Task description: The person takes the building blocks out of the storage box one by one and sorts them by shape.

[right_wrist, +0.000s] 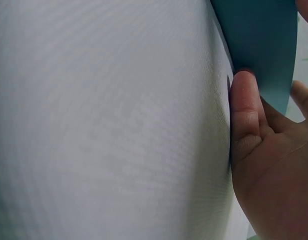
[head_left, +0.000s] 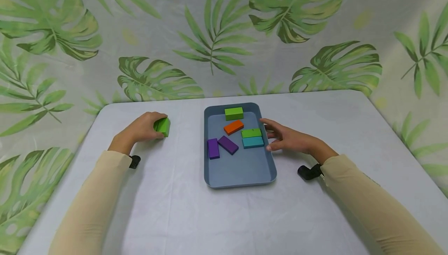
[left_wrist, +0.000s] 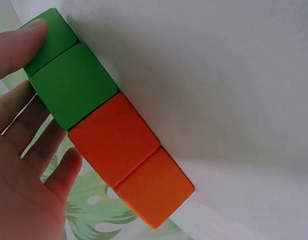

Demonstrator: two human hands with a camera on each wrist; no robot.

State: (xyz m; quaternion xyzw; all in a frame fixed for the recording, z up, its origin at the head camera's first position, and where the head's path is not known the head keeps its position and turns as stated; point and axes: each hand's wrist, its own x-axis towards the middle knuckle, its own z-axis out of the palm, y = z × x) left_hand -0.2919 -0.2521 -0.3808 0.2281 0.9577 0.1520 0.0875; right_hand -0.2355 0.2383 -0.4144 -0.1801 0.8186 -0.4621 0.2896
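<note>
My left hand (head_left: 141,128) pinches a green block (head_left: 163,126) between thumb and fingers, at the left part of the table. In the left wrist view, that green block (left_wrist: 61,37) is at the end of a line of blocks, touching another green block (left_wrist: 76,85), then two orange blocks (left_wrist: 113,142). From the head, my hand hides most of this line. My right hand (head_left: 288,138) rests at the right side of a grey-blue tray (head_left: 241,171), fingers spread and loosely bent along the rim. In the right wrist view, fingertips lie against the tray's outer wall (right_wrist: 264,50).
Inside the tray are a green block (head_left: 233,113) at the far end, an orange block (head_left: 233,127), two purple blocks (head_left: 228,145), another green block (head_left: 251,132) and a teal block (head_left: 252,142). A white cloth (head_left: 189,216) covers the table. Behind it hangs a leaf-patterned curtain (head_left: 224,84).
</note>
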